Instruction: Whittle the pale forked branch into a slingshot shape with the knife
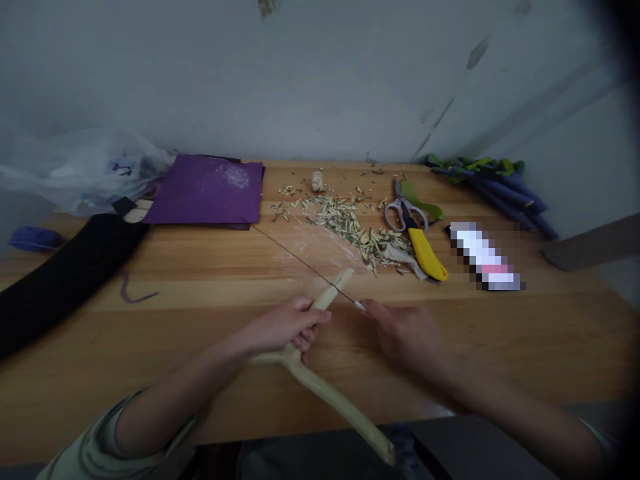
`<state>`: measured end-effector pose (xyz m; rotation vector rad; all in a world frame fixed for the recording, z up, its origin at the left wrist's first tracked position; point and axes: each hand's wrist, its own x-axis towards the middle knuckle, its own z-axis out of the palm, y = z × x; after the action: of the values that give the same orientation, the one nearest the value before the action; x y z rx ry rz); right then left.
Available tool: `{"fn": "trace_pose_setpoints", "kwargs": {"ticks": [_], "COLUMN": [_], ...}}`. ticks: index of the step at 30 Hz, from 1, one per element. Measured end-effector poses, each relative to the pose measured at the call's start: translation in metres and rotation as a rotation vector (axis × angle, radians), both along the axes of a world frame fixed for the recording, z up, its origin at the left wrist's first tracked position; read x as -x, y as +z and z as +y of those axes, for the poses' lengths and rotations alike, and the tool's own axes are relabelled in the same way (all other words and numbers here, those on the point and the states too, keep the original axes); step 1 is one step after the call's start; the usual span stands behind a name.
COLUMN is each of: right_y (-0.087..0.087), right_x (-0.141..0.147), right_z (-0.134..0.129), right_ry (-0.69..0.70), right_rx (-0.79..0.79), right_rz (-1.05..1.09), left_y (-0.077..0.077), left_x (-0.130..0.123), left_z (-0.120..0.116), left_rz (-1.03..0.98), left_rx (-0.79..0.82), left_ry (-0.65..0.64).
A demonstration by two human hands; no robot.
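Observation:
My left hand (295, 325) is wrapped round one prong of a peeled, forked branch (340, 400) near the table's front edge. The branch's pale wood is bare of bark, and its longest visible arm points down and to the right past the edge. Across the upper end of the held prong lies a long, thin, dark rod (295, 255) like a needle file, touching the wood. Its pale handle end (359, 306) is gripped in the closed fingers of my right hand (407, 333), which is slightly blurred.
Bark shavings (345, 220), scissors (406, 210) and a yellow utility knife (427, 253) lie beyond my hands. A purple sheet (205, 190), plastic bag (85, 170) and black cloth piece (75, 273) are left. A blurred-out phone-like object (483, 257) and bluish rolls (505, 187) are right.

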<state>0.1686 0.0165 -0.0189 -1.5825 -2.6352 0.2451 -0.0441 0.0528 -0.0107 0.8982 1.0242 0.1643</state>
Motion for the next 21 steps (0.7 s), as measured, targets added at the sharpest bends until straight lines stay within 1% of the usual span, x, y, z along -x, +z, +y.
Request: {"fn": "trace_pose_setpoints", "kwargs": {"ticks": [3, 5, 9, 12, 17, 21], "right_y": [0.008, 0.012, 0.015, 0.018, 0.028, 0.024], "right_x": [0.003, 0.005, 0.009, 0.015, 0.024, 0.023], "right_z": [0.002, 0.005, 0.007, 0.008, 0.013, 0.016], "right_ry": [-0.050, -0.053, -0.058, -0.032, 0.016, 0.036], "right_rx": [0.155, 0.192, 0.083, -0.009, -0.119, -0.204], "right_rz": [0.126, 0.122, -0.085, -0.202, -0.240, -0.183], "left_y": [-0.002, -0.005, -0.010, -0.010, 0.001, 0.007], "left_x": [-0.001, -0.001, 0.001, 0.004, 0.010, 0.013], "left_z": [-0.001, -0.001, 0.000, 0.002, 0.006, 0.008], "left_rz": [0.027, 0.052, 0.062, 0.030, -0.062, -0.058], "left_rx": [-0.027, -0.050, -0.076, -0.066, -0.086, -0.128], "left_ry": [-0.003, -0.003, -0.003, 0.009, -0.013, 0.004]}}
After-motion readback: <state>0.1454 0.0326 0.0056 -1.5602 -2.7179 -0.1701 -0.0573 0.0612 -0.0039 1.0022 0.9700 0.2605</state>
